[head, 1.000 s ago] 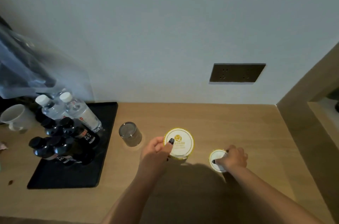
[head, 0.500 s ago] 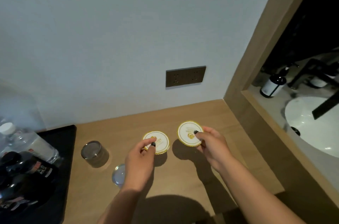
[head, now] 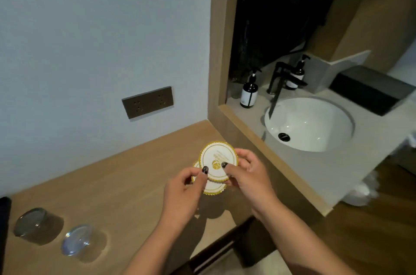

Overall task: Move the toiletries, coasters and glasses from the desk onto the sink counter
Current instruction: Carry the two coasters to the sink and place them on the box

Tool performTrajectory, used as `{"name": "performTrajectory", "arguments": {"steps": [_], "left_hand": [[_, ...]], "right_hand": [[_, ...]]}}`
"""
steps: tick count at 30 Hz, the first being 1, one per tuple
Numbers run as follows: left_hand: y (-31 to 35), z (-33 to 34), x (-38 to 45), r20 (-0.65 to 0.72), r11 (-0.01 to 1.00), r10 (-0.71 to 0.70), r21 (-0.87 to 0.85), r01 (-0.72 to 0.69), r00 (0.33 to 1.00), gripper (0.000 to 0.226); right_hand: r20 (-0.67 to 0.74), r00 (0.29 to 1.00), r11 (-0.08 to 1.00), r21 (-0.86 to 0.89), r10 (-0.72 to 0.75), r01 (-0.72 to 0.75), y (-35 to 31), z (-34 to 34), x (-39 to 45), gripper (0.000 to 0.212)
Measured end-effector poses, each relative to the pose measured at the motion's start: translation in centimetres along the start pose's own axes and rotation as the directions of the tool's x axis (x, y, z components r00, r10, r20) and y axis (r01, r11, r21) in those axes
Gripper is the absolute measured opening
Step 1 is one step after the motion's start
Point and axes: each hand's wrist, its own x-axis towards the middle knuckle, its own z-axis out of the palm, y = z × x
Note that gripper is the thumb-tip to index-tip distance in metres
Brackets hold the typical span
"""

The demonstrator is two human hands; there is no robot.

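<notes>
Two round white coasters with scalloped gold rims overlap above the right end of the wooden desk point(head: 117, 184). My right hand point(head: 249, 173) pinches the upper coaster point(head: 218, 157), thumb on its face. My left hand point(head: 183, 191) pinches the lower coaster point(head: 212, 187), which shows only at its lower edge. Two glasses stand on the desk at the lower left: a dark one point(head: 33, 223) and a clear one point(head: 77, 240). The grey sink counter point(head: 315, 169) lies to the right, past a wooden ledge.
A white basin point(head: 310, 124) with a black tap point(head: 280, 79) fills the middle of the counter. Two pump bottles point(head: 249, 92) stand behind it, and a black box point(head: 371, 90) sits at the far right. A dark socket plate point(head: 148, 102) is on the wall.
My hands have come together, and the two coasters now overlap instead of being held apart. The view has swung right, showing more of the sink counter and less of the black tray.
</notes>
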Motion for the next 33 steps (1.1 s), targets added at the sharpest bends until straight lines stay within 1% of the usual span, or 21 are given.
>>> {"name": "performTrajectory", "arguments": {"steps": [3, 5, 7, 9, 13, 16, 19, 23, 26, 30, 33], "left_hand": [[0.9, 4.8, -1.6, 0.017, 1.0, 0.006, -0.015, -0.006, 1.0, 0.018], [1.7, 8.1, -3.0, 0.046, 1.0, 0.018, -0.018, -0.017, 0.999, 0.017], [2.3, 11.4, -4.4, 0.101, 0.999, 0.043, 0.001, -0.043, 0.994, 0.013], [2.8, 14.7, -5.9, 0.183, 0.996, 0.074, 0.035, -0.082, 0.98, 0.014], [4.1, 20.7, -8.9, 0.322, 0.975, 0.149, 0.112, -0.194, 0.935, 0.023], [5.0, 24.8, -10.7, 0.413, 0.96, 0.194, 0.108, -0.259, 0.89, 0.03], [5.7, 28.5, -11.4, 0.447, 0.954, 0.209, 0.102, -0.281, 0.87, 0.027], [6.5, 32.0, -11.7, 0.486, 0.942, 0.212, 0.128, -0.309, 0.848, 0.016], [6.7, 34.2, -11.4, 0.518, 0.944, 0.2, 0.126, -0.306, 0.831, 0.016], [6.8, 37.6, -10.0, 0.534, 0.97, 0.159, 0.072, -0.231, 0.831, 0.02], [7.1, 40.4, -8.2, 0.542, 0.986, 0.138, 0.007, -0.169, 0.829, 0.013]], "right_hand": [[-0.028, 0.999, 0.997, -0.069, -0.031, 0.029, -1.1, -5.6, -1.9, 0.033], [-0.027, 0.999, 0.994, -0.108, -0.028, 0.025, -1.7, -9.6, -3.2, 0.027], [-0.004, 1.0, 0.99, -0.139, -0.012, 0.012, -2.1, -13.7, -4.6, 0.016], [-0.024, 1.0, 0.987, -0.161, -0.013, 0.009, -2.6, -18.0, -5.9, 0.009], [-0.157, 0.986, 0.982, -0.187, -0.059, 0.029, -3.6, -26.0, -8.1, 0.014], [-0.192, 0.977, 0.964, -0.263, -0.091, 0.038, -4.3, -30.7, -9.8, 0.02], [-0.212, 0.973, 0.947, -0.321, -0.089, 0.017, -4.6, -34.3, -11.2, 0.018], [-0.296, 0.95, 0.976, -0.213, -0.1, 0.036, -4.6, -37.8, -12.1, 0.01], [-0.356, 0.932, 0.992, -0.12, -0.075, 0.033, -4.5, -39.5, -12.0, 0.008], [-0.405, 0.914, 1.0, -0.017, 0.013, -0.022, -4.6, -41.4, -10.6, 0.013], [-0.435, 0.9, 0.999, 0.002, 0.036, -0.039, -5.3, -43.1, -8.9, 0.007]]}}
